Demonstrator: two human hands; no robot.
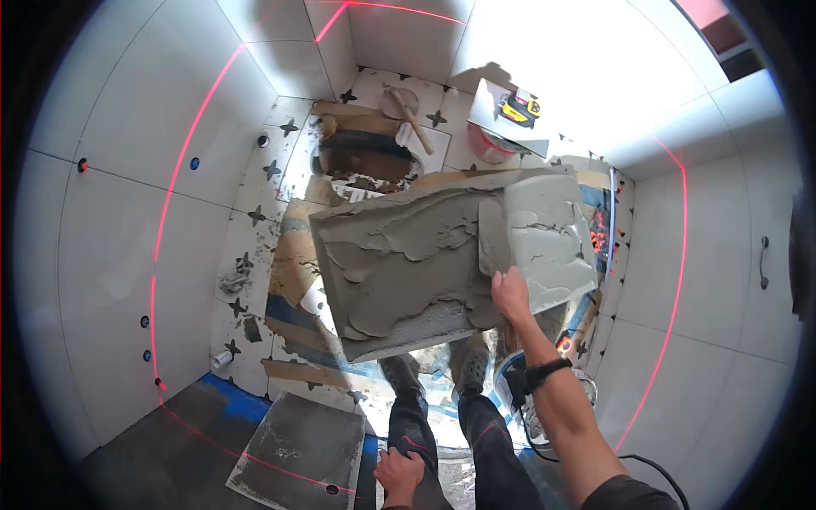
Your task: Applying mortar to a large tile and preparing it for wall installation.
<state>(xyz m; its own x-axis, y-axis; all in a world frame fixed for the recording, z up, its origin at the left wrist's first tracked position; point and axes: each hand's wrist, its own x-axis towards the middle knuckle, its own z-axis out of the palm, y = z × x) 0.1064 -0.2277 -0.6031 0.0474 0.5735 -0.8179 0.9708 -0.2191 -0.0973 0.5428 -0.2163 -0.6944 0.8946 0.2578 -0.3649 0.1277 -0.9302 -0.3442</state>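
Observation:
A large tile (561,297) lies tilted in front of me, its face mostly coated with grey mortar (399,255). The mortar is thick and ridged on the left and thinner and paler on the right. My right hand (511,295) is closed round the handle of a trowel, whose mortar-covered blade (493,236) rests on the coat right of the tile's middle. Down by my left knee, my left hand (399,473) is curled into a fist, with nothing visible in it.
Behind the tile are a rectangular floor opening (370,157), a wooden-handled mallet (410,115) and a red bucket (491,146) topped by a tile piece bearing a yellow laser level (519,107). A grey tile (297,450) lies front left; a bucket (518,374) stands by my right leg.

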